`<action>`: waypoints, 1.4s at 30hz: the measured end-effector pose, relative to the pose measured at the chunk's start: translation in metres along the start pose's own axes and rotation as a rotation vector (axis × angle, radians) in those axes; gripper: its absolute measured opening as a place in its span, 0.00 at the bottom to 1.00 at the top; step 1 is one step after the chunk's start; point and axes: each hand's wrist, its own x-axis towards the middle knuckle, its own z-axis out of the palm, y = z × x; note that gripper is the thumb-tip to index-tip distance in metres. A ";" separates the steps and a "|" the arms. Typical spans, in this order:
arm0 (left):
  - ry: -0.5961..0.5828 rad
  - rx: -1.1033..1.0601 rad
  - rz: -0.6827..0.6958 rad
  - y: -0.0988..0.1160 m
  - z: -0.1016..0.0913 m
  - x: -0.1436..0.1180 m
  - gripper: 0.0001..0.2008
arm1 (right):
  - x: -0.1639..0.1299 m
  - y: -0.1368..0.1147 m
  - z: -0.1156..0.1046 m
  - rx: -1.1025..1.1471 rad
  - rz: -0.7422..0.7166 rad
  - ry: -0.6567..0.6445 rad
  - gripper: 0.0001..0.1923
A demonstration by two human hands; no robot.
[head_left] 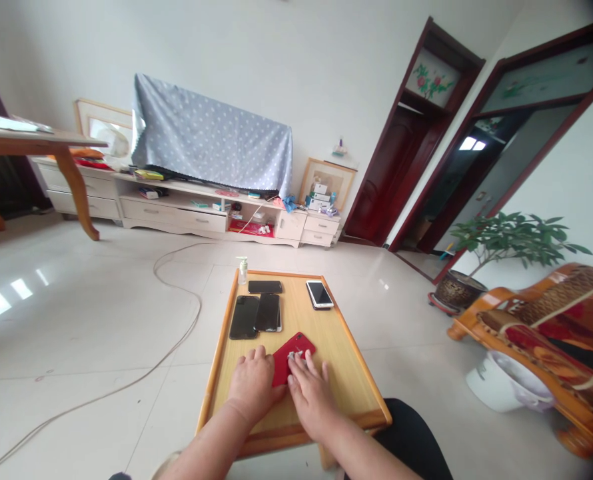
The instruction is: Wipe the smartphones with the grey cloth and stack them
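Note:
A red smartphone (300, 341) lies back up on a small wooden table (334, 367), its camera corner pointing away from me. My left hand (252, 380) holds it at the left edge with the fingers curled. My right hand (310, 390) is over the phone's back, fingertips pressing a small grey-white wad (291, 355), perhaps tissue or cloth. Beyond my left hand lie a large black phone (244, 317), a dark-screened phone (267, 312) partly over a pale one, and another black phone (265, 287). A white phone (319, 293) rests on a dark one at the far right.
A clear pump bottle (243, 272) stands at the table's far left corner. A cable (196, 313) runs across the tiled floor on the left. To the right are a white bin (501, 383), a wooden sofa (551, 320) and a potted plant (459, 290). A low cabinet (176, 217) lines the wall.

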 end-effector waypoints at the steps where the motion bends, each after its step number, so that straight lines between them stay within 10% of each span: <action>1: -0.003 0.010 -0.004 0.000 0.000 0.001 0.21 | -0.002 -0.001 0.001 0.005 -0.026 -0.001 0.24; 10: 0.000 0.103 0.011 0.013 0.004 0.002 0.16 | 0.013 0.026 0.005 0.017 -0.008 0.098 0.26; 16: 0.016 0.113 0.028 0.013 -0.002 0.002 0.13 | 0.004 0.013 0.011 0.032 -0.235 0.214 0.22; 31: -0.068 0.006 0.058 -0.007 -0.024 -0.004 0.17 | 0.039 -0.050 -0.012 0.392 -0.158 0.400 0.13; 42: -0.145 -0.071 -0.030 -0.005 -0.045 -0.008 0.17 | 0.064 -0.007 -0.031 0.346 -0.040 0.598 0.17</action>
